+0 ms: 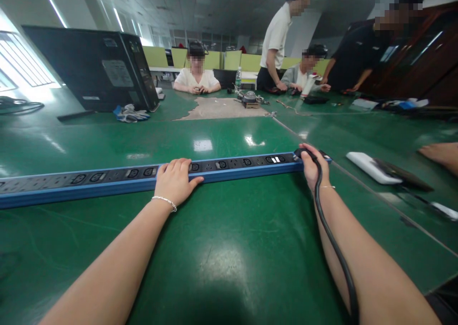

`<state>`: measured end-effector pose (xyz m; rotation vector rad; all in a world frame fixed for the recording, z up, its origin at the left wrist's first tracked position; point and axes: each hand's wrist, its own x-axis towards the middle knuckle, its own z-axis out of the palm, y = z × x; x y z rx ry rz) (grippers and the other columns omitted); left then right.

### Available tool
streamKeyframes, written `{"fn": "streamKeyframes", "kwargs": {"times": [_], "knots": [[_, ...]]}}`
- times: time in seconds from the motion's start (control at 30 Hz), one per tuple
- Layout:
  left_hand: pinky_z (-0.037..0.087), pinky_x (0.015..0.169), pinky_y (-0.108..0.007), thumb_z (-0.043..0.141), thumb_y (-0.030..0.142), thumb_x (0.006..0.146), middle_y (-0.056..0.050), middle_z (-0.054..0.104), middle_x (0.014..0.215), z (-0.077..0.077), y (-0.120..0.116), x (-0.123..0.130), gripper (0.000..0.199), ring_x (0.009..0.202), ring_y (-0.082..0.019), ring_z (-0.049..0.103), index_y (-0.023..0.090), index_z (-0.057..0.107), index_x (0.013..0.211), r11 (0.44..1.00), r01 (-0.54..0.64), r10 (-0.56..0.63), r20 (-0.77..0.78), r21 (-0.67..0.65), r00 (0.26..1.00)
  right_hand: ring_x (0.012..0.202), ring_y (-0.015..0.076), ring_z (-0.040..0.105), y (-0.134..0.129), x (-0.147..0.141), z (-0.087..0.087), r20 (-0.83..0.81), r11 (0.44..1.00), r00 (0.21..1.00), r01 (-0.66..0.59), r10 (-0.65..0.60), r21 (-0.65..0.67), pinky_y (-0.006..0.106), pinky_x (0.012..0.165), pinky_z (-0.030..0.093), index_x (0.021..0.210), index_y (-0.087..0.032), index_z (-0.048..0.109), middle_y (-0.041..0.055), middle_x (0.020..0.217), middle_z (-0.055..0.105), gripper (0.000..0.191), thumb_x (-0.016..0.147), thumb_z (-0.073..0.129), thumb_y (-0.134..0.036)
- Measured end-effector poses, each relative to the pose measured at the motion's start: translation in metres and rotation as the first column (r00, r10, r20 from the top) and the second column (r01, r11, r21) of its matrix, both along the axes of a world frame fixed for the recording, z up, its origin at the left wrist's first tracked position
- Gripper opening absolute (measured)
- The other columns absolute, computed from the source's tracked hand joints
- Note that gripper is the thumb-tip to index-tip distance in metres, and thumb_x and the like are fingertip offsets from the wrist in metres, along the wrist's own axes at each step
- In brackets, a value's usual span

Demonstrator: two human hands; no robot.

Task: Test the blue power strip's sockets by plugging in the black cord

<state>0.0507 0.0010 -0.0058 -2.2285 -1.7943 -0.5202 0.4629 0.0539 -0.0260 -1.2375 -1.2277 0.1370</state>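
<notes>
A long blue power strip (232, 174) with black sockets lies across the green table in the head view. My left hand (176, 179) is closed over its middle, fingers across the top and thumb along the front edge. Near the strip's right end, my right hand (310, 165) grips a black power plug (302, 153) from which a thick black cord (331, 234) runs down along my forearm. The plug's metal pins point left, just above or against the strip's top. Whether it touches a socket I cannot tell.
A black computer case (93, 69) stands at the back left, with work gloves (130, 114) beside it. A white device (374, 167) lies at right, near another person's hand (440, 155). Several people are around the table's far side, near a cardboard sheet (214, 108) and a bottle (238, 78).
</notes>
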Motion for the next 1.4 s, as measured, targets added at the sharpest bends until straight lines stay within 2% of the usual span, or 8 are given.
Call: {"fn": "streamKeyframes", "kwargs": {"times": [0.13, 0.33, 0.5, 0.63, 0.83, 0.93, 1.17, 1.4], "knots": [[0.03, 0.1, -0.044, 0.045, 0.056, 0.082, -0.015, 0.056, 0.127, 0.0, 0.0, 0.001, 0.058, 0.121, -0.028, 0.046, 0.017, 0.048, 0.125, 1.0, -0.006, 0.006, 0.006, -0.008, 1.0, 0.103, 0.0227, 0.061, 0.001, -0.005, 0.002, 0.112, 0.998, 0.994, -0.008, 0.014, -0.056, 0.044, 0.099, 0.042, 0.105, -0.022, 0.065, 0.0068, 0.109, 0.067, 0.038, 0.077, 0.056, -0.046], [0.031, 0.1, -0.045, 0.045, 0.056, 0.082, -0.015, 0.056, 0.127, 0.002, -0.001, 0.001, 0.058, 0.12, -0.028, 0.047, 0.017, 0.049, 0.125, 1.0, -0.007, 0.007, -0.007, -0.002, 1.0, 0.098, 0.0236, 0.062, -0.001, -0.003, 0.006, 0.263, 0.995, 0.964, 0.052, -0.029, -0.081, 0.043, 0.093, 0.046, 0.107, -0.021, 0.065, 0.0081, 0.105, 0.068, 0.041, 0.079, 0.051, -0.048], [0.032, 0.099, -0.045, 0.045, 0.056, 0.082, -0.016, 0.056, 0.127, 0.003, -0.002, 0.002, 0.058, 0.12, -0.029, 0.047, 0.016, 0.049, 0.125, 1.0, -0.009, 0.008, -0.01, -0.014, 1.0, 0.09, 0.0241, 0.064, -0.003, -0.002, 0.01, 0.332, 0.99, 0.942, 0.086, -0.045, -0.111, 0.043, 0.087, 0.049, 0.105, -0.02, 0.066, 0.0076, 0.097, 0.07, 0.042, 0.079, 0.05, -0.049], [0.033, 0.099, -0.045, 0.045, 0.056, 0.083, -0.015, 0.056, 0.127, 0.003, -0.001, 0.002, 0.056, 0.12, -0.028, 0.048, 0.018, 0.049, 0.124, 1.0, -0.019, 0.019, -0.023, -0.006, 1.0, 0.087, 0.0252, 0.064, -0.001, 0.002, 0.013, 0.385, 0.983, 0.921, 0.118, -0.055, -0.14, 0.047, 0.091, 0.046, 0.101, -0.02, 0.067, 0.0072, 0.093, 0.071, 0.039, 0.08, 0.049, -0.047], [0.033, 0.099, -0.044, 0.045, 0.056, 0.083, -0.014, 0.057, 0.127, 0.002, 0.0, 0.0, 0.056, 0.12, -0.027, 0.048, 0.017, 0.049, 0.123, 1.0, -0.018, 0.018, -0.039, 0.002, 0.999, 0.089, 0.026, 0.065, -0.001, 0.0, 0.016, 0.493, 0.983, 0.869, 0.067, 0.028, -0.174, 0.044, 0.088, 0.047, 0.102, -0.02, 0.068, 0.0083, 0.097, 0.071, 0.036, 0.08, 0.05, -0.042], [0.033, 0.099, -0.044, 0.045, 0.056, 0.083, -0.015, 0.057, 0.126, 0.001, 0.0, 0.0, 0.057, 0.119, -0.028, 0.048, 0.015, 0.049, 0.123, 1.0, -0.019, 0.019, -0.046, 0.0, 0.999, 0.088, 0.0255, 0.065, -0.002, -0.002, 0.013, 0.499, 0.982, 0.866, 0.082, 0.013, -0.168, 0.042, 0.086, 0.048, 0.103, -0.02, 0.068, 0.0079, 0.096, 0.071, 0.036, 0.08, 0.05, -0.04], [0.033, 0.099, -0.044, 0.044, 0.055, 0.084, -0.014, 0.057, 0.127, 0.002, -0.002, 0.001, 0.056, 0.119, -0.027, 0.049, 0.016, 0.049, 0.123, 1.0, -0.018, 0.019, -0.051, 0.003, 0.999, 0.091, 0.0252, 0.063, -0.003, -0.001, 0.004, 0.499, 0.986, 0.866, 0.114, -0.039, -0.121, 0.047, 0.091, 0.045, 0.104, -0.023, 0.066, 0.0069, 0.099, 0.07, 0.035, 0.08, 0.048, -0.04], [0.033, 0.099, -0.046, 0.045, 0.054, 0.083, -0.015, 0.057, 0.127, 0.003, -0.001, 0.001, 0.055, 0.119, -0.028, 0.049, 0.018, 0.049, 0.124, 1.0, -0.011, 0.011, -0.029, -0.002, 1.0, 0.094, 0.025, 0.063, -0.005, -0.003, 0.003, 0.455, 0.986, 0.889, 0.122, -0.055, -0.118, 0.05, 0.094, 0.042, 0.105, -0.026, 0.065, 0.005, 0.102, 0.069, 0.032, 0.081, 0.049, -0.041]]}}
